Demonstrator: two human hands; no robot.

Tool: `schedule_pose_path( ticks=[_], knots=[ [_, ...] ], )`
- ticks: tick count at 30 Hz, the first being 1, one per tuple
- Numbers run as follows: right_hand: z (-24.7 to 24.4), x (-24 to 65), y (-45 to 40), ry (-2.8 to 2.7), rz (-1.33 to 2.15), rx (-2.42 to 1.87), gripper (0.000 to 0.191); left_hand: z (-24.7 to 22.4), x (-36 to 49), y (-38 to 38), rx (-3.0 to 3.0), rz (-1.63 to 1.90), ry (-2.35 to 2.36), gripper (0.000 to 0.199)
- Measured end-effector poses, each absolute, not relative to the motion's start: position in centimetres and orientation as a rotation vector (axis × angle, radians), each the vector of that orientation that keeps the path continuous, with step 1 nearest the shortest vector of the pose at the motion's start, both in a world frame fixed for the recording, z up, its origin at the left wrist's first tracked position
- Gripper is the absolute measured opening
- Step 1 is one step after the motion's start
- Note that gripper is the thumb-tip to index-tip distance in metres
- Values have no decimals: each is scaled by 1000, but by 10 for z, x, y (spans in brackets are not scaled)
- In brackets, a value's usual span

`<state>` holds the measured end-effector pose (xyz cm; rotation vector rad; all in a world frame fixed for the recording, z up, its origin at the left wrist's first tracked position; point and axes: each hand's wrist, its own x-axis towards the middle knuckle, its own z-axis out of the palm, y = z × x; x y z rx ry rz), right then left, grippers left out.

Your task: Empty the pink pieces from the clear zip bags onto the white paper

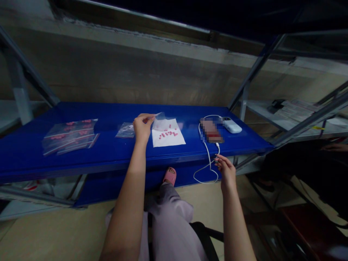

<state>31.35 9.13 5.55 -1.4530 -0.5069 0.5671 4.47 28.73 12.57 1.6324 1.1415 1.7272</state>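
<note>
My left hand (pixel 143 127) pinches a small clear plastic bag (pixel 160 116) over the back left part of a white paper sheet (pixel 165 142). On the sheet lie several small pink pieces (pixel 168 133). Below the table's front edge, my right hand (pixel 226 169) has its fingers closed at a white charging cable (pixel 208 154); the fingertips meet the cable beside its plug end. A phone (pixel 213 133), partly pixelated, lies above that hand. Next to my left hand is a stack of clear bags (pixel 125 130).
Filled zip bags (pixel 72 135) with pink pieces lie at the left of the blue table (pixel 114 152). A pale power bank (pixel 232 125) rests at the right. Metal posts (pixel 251 78) frame the table. Another person's hand (pixel 337 147) shows at the far right.
</note>
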Motion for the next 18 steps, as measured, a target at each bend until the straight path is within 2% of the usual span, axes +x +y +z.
schedule_pose_path(
  ticks=[11, 18],
  knots=[
    [52, 316, 92, -488, 591, -1434, 29, 130, 43, 285, 1381, 1777, 1104, 6],
    [52, 314, 93, -499, 561, -1450, 29, 129, 34, 291, 1115, 1877, 1198, 14]
  ],
)
